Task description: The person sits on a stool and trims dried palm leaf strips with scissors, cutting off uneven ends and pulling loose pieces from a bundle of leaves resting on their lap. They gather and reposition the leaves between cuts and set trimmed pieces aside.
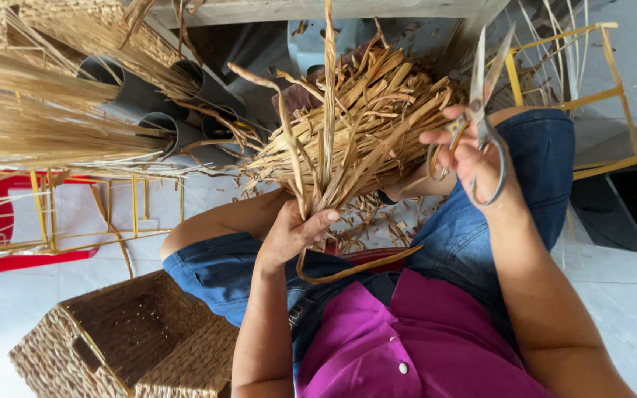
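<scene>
My left hand (293,234) is closed around the base of a bundle of dried straw strips (355,125) that fans upward over my knees. One long strip curls down from under the fist across my lap. My right hand (473,158) holds a pair of metal scissors (484,103), fingers through the loops, blades slightly apart and pointing up, just right of the bundle. I wear blue denim shorts and a magenta shirt.
A woven basket (130,343) sits at lower left. Yellow wire frames (53,214) lie on a red stool at left, another yellow frame (591,96) at upper right. Grey pipes (164,121) and straw sheaves (38,118) fill the upper left. Straw scraps litter the tiled floor.
</scene>
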Motion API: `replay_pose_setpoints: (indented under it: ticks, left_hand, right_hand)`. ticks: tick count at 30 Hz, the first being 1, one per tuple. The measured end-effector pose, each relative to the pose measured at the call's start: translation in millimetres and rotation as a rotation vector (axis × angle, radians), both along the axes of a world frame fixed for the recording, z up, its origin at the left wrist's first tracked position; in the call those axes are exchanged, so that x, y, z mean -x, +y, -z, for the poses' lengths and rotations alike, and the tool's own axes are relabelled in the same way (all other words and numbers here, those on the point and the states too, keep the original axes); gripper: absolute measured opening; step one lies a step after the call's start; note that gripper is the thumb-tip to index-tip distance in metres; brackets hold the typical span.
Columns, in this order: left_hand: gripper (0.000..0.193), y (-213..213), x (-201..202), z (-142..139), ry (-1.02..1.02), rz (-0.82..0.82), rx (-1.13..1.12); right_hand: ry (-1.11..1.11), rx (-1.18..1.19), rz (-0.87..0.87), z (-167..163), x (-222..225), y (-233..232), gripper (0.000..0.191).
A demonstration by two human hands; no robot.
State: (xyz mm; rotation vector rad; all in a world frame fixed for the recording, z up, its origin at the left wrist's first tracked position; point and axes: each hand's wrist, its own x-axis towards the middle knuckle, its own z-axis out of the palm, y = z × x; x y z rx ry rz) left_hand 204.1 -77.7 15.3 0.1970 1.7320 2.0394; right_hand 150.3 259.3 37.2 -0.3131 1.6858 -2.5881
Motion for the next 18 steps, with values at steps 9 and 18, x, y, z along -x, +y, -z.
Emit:
replay_pose_setpoints:
  ticks: [9, 18]
  left_hand:
    - [0.027, 28.3, 11.1, -8.5, 0.146, -0.100, 0.154]
    - [0.018, 49.3, 21.3, -58.7, 0.032, -0.383, -0.095]
  right_hand:
    - [-0.118, 0.046, -0.191, 28.7, -36.0, -52.7, 0.062]
    - [-0.117, -0.201, -0.278, 24.0, -50.8, -92.2, 0.094]
